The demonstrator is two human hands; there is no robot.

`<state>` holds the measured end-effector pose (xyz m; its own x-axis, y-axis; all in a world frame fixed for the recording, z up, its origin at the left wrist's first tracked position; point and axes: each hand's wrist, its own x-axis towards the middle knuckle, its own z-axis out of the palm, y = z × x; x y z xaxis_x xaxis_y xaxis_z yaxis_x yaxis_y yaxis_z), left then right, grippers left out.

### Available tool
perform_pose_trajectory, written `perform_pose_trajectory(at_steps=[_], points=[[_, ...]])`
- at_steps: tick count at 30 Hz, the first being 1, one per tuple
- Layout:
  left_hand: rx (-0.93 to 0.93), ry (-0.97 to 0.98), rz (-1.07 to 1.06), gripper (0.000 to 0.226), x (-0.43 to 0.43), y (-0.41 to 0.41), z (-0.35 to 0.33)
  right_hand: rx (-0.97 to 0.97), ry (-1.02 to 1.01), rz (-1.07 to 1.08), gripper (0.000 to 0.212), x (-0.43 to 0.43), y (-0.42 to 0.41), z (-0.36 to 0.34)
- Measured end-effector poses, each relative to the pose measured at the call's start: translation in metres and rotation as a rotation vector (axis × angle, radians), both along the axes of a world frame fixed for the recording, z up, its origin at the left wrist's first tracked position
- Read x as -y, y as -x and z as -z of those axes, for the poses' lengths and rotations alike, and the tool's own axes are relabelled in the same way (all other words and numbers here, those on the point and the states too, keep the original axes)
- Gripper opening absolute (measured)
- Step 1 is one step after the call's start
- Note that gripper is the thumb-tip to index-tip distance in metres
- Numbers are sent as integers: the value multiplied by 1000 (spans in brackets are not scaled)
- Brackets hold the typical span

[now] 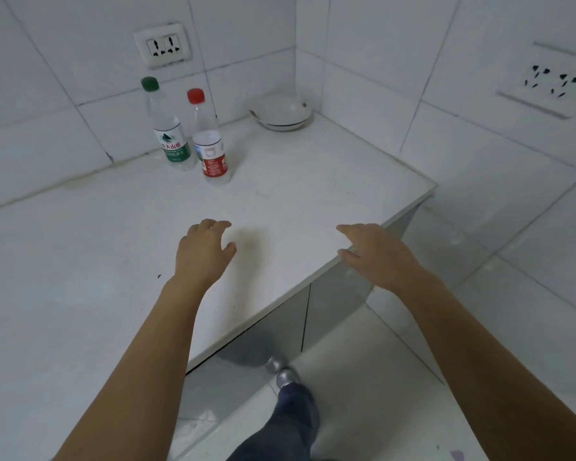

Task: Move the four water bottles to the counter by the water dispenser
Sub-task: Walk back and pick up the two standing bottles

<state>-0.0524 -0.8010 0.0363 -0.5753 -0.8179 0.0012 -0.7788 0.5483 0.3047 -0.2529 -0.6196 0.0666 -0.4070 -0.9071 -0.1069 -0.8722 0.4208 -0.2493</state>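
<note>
Both forearms reach out over the white counter point(80, 261). Left hand point(202, 252) hovers above the surface, fingers point(213, 225) loosely curled and spread, holding nothing. Right hand point(376, 252) sits at the counter's front edge, fingers relaxed, empty. Green-capped bottle point(168, 128) and red-capped bottle point(209, 138) stand upright, just beside each other, near the back wall. White bowl point(285, 115) occupies the corner.

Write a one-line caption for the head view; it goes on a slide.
Empty left hand and right hand over the counter; two bottles upright near the wall.
</note>
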Motion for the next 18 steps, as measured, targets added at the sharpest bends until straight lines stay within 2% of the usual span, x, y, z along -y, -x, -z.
perform_pose_trajectory(at_steps=[10,18], points=[[6,-17,-120,46,80,51,8,-31,-17,-137,52,108,63,2],[34,-15,-273,46,104,48,4,5,-39,-303,52,174,83,8]])
